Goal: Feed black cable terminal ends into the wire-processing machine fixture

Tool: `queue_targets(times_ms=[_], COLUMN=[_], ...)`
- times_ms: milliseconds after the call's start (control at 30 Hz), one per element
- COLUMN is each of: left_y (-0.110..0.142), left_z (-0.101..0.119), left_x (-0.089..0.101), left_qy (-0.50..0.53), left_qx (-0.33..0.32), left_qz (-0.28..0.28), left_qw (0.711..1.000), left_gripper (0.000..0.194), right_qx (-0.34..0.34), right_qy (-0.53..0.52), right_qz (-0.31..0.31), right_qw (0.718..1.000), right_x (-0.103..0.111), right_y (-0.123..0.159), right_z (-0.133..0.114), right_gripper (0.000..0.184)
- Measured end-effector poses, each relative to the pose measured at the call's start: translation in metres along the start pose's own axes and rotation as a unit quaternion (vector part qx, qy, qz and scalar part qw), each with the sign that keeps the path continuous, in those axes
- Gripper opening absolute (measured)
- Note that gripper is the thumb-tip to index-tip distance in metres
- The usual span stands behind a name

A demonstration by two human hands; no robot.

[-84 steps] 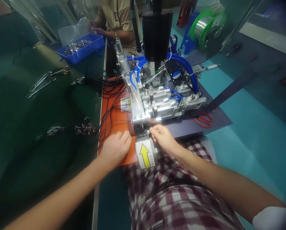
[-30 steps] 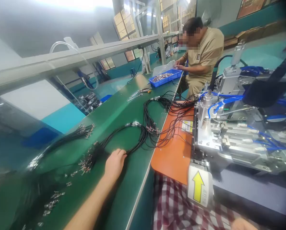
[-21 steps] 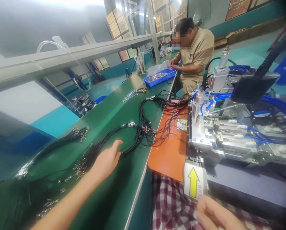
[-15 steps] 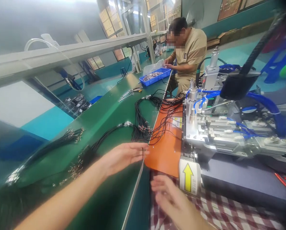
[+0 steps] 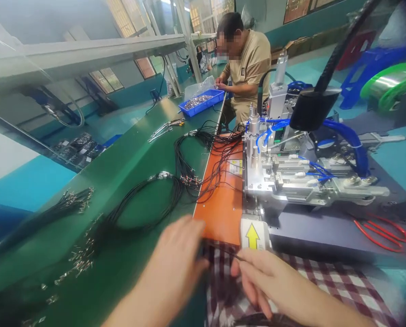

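My right hand [image 5: 262, 274] is in front of the orange plate [image 5: 219, 213], its thumb and forefinger pinched on a thin black cable [image 5: 230, 253]. The cable runs up and left toward my left hand [image 5: 178, 254]. That hand is over the bench edge, thumb apart from the fingers, but blurred; whether the cable passes through it cannot be seen. A looped bundle of black cables [image 5: 131, 193] lies on the green bench beyond it. Another cable bundle [image 5: 185, 154] trails onto the orange plate. More dark cable shows at the bottom edge below my right hand.
On the right stands a machine [image 5: 274, 177] with metal cylinders and blue hoses. A checkered cloth [image 5: 325, 290] lies in front of it. Tweezer-like tools [image 5: 165, 129] and a blue tray [image 5: 203, 102] of small metal parts are farther along the bench. A person [image 5: 248, 68] sits there working.
My right hand has moved up and right and now pinches a black cable. My left hand has turned, dropped lower and blurred. The whole view has shifted rightward.
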State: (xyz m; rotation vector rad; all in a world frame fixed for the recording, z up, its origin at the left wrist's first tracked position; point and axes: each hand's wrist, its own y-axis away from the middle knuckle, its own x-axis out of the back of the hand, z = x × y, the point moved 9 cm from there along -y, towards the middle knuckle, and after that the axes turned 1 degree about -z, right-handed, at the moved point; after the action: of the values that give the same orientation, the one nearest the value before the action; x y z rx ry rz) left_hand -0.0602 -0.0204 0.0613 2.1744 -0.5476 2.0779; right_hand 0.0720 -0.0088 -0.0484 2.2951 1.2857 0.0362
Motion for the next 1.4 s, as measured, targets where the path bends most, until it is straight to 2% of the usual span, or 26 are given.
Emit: queue_targets(times_ms=[33, 100, 167, 267, 333, 400, 500, 567, 667, 733, 800, 900, 1000, 1200, 1267, 1400], left_y=[-0.002, -0.006, -0.008, -0.011, -0.013, -0.019, -0.037, -0.054, -0.079, -0.091, -0.098, -0.099, -0.097, -0.09, -0.089, -0.089], left_z=[0.018, 0.038, 0.036, 0.017, 0.01, 0.014, 0.032, 0.045, 0.056, 0.056, 0.054, 0.054, 0.055, 0.056, 0.057, 0.062], left_x=[-0.01, -0.024, -0.031, -0.034, -0.035, -0.038, -0.037, -0.04, -0.059, -0.075, -0.091, -0.111, -0.118, -0.118, -0.119, -0.12], left_qy=[0.056, 0.148, 0.215, 0.277, 0.291, 0.29, 0.274, 0.303, 0.435, 0.512, 0.565, 0.617, 0.634, 0.654, 0.675, 0.725], left_qx=[-0.025, -0.034, -0.005, 0.037, 0.046, 0.049, 0.047, 0.052, 0.087, 0.118, 0.145, 0.168, 0.178, 0.184, 0.193, 0.204], left_qz=[-0.019, -0.036, -0.038, -0.02, -0.022, -0.038, -0.046, -0.063, -0.115, -0.138, -0.158, -0.196, -0.217, -0.214, -0.211, -0.221], left_qw=[0.998, 0.988, 0.976, 0.96, 0.955, 0.955, 0.959, 0.949, 0.889, 0.84, 0.797, 0.744, 0.72, 0.702, 0.68, 0.619], left_gripper=[0.039, 0.031, 0.026, 0.024, 0.024, 0.024, 0.02, 0.023, 0.022, 0.018, 0.017, 0.018, 0.021, 0.021, 0.021, 0.021], right_qx=[0.004, 0.038, 0.098, 0.103, 0.123, 0.148, 0.17, 0.187, 0.19, 0.164, 0.131, 0.107, 0.12, 0.131, 0.125, 0.115], right_qy=[-0.004, -0.001, 0.005, 0.014, 0.026, 0.033, 0.091, 0.148, 0.155, 0.093, 0.027, -0.029, -0.074, -0.144, -0.163, -0.167], right_qz=[-0.02, -0.027, 0.06, 0.16, 0.174, 0.176, 0.233, 0.284, 0.314, 0.317, 0.322, 0.322, 0.303, 0.274, 0.257, 0.244], right_qw=[1.0, 0.999, 0.993, 0.982, 0.977, 0.973, 0.953, 0.929, 0.917, 0.929, 0.937, 0.94, 0.942, 0.942, 0.944, 0.948], right_x=[-0.001, 0.01, 0.046, 0.086, 0.089, 0.08, 0.073, 0.076, 0.09, 0.105, 0.119, 0.129, 0.126, 0.119, 0.116, 0.108], right_y=[-0.003, -0.008, -0.005, 0.009, 0.017, 0.02, 0.025, 0.031, 0.034, 0.032, 0.029, 0.026, 0.02, 0.008, 0.005, 0.003], right_z=[-0.004, -0.014, -0.025, -0.021, -0.025, -0.032, -0.048, -0.059, -0.06, -0.046, -0.029, -0.013, -0.013, -0.017, -0.015, -0.015], right_gripper=[0.027, 0.03, 0.041, 0.05, 0.04, 0.026, 0.026, 0.025, 0.017, 0.01, 0.011, 0.012, 0.012, 0.015, 0.017, 0.016])
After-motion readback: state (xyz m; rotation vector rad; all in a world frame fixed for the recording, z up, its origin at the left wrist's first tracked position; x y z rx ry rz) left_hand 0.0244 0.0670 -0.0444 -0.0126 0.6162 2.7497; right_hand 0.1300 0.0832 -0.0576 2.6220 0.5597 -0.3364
